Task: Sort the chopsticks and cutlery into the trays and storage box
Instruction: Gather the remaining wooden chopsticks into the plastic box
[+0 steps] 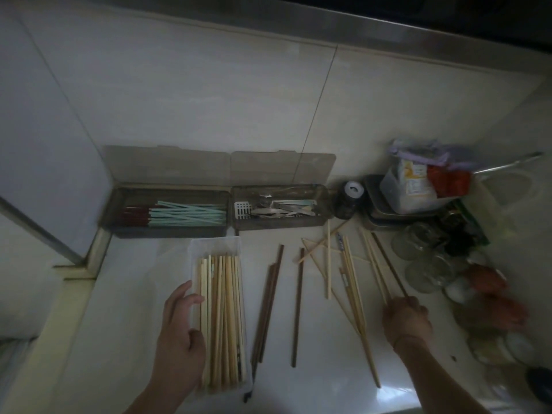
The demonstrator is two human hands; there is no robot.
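My left hand rests on the left wall of the clear tray, fingers and thumb curled round its edge, gripping it. That tray sits on the counter in front of me and is packed with pale chopsticks lying lengthwise, their near ends sticking past the rim. My right hand is clenched round the near ends of a few sticks, one dark and the others pale, which slant away toward the back right; I cannot tell exactly how many it holds. Between the hands, dark chopsticks lie just beside the tray, with one more dark stick a little to their right. Farther right, loose pale sticks lie crossed over one another in a scatter. Against the back wall stand two grey boxes with lids up: the left box holds mint-green and red chopsticks, and the right box, touching it, holds metal cutlery. Glass jars crowd the counter's right side near a tub of packets.
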